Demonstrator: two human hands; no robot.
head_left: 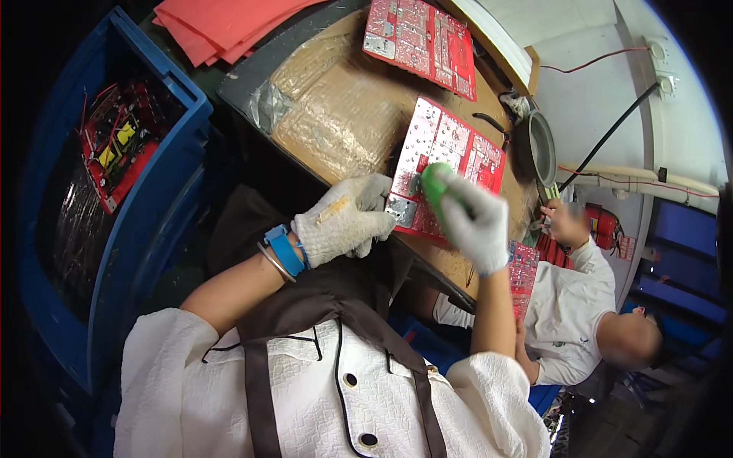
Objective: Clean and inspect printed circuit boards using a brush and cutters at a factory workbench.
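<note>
From the head camera, I see a person in a white jacket and dark apron leaning over a brown desk (343, 122) partly wrapped in clear film. The red circuit board (450, 141) is at the near edge of the desk, right in front of them, its face dotted with solder. The left hand (347, 217), in a stained white knit glove, is closed on the board's lower left corner. The right hand (467, 214), gloved too, is clamped around a green tool (437, 187) held over the middle of the board; I can't tell what kind of tool it is, nor whether its tip touches. The two hands are apart, one on either side of the board's lower part.

A blue band (283, 250) and a metal bangle (275, 262) circle the left wrist. Farther up the desk lies a second red board (420, 42), with a round metal pan (541, 149) over at the right. Red sheets (229, 27) are stacked at the top left, and below them stands a blue bin (153, 206) with red boards carrying yellow parts (118, 143) inside. To the right sits a co-worker (569, 305) in white, one bare hand (566, 224) raised near the pan; a red extinguisher (603, 225) is just behind.
</note>
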